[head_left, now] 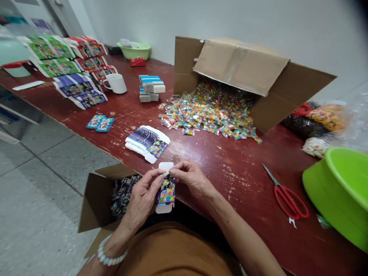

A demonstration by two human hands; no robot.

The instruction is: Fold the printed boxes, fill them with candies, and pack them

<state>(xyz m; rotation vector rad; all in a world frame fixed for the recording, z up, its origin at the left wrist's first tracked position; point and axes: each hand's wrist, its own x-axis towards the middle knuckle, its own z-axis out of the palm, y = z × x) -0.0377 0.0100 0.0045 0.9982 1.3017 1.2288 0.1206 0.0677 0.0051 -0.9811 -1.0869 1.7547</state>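
Both hands hold one small purple printed carton (166, 191) upright at the near table edge, its white flaps open at top and bottom. My left hand (142, 199) grips its left side, fingers closed round it. My right hand (191, 180) pinches the carton's top right edge near the white top flap. A stack of flat purple cartons (148, 142) lies on the red table (230, 168) just beyond my hands. A heap of wrapped sweets (211, 111) spills from a big cardboard box (247, 73) lying on its side.
An open cardboard box (100, 195) with dark printed packs stands on the floor at my left. Red scissors (287, 197) and a green basin (340, 191) are at right. A white mug (116, 82), stacked colourful cartons (69, 69), a tape dispenser (137, 61) and a green bowl (134, 50) sit further back.
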